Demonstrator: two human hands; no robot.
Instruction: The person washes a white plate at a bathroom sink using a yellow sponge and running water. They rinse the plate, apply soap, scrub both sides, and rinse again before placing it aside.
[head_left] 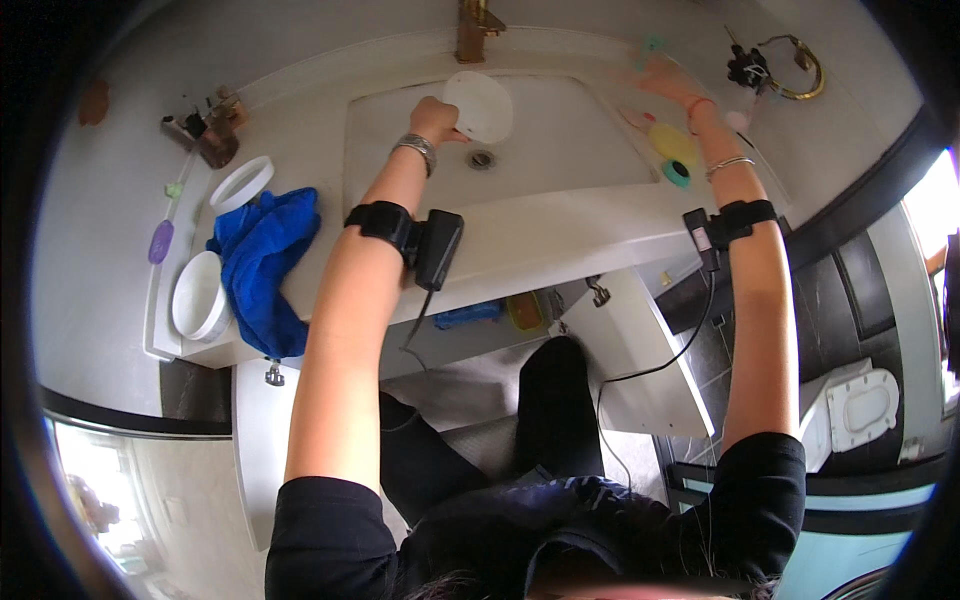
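Over the sink basin [590, 140], my left hand [436, 120] grips the edge of a round white lid or shallow bowl [482, 107]; which of the two I cannot tell. It is tilted, just behind the drain [481, 159]. My right hand [672, 85] reaches past the basin's right side to the back of the counter, its fingers smeared by motion. Close to its fingertips is a small green item [655, 46], too blurred to name. A yellow bottle [672, 143] with a teal cap lies beside my right wrist.
A brass faucet [472, 32] rises behind the basin. On the left counter are a blue towel [264, 255], a white tub [200, 300], a white round container [242, 184] and dark bottles [212, 140]. A cabinet door [640, 350] hangs open below. A toilet [862, 408] stands right.
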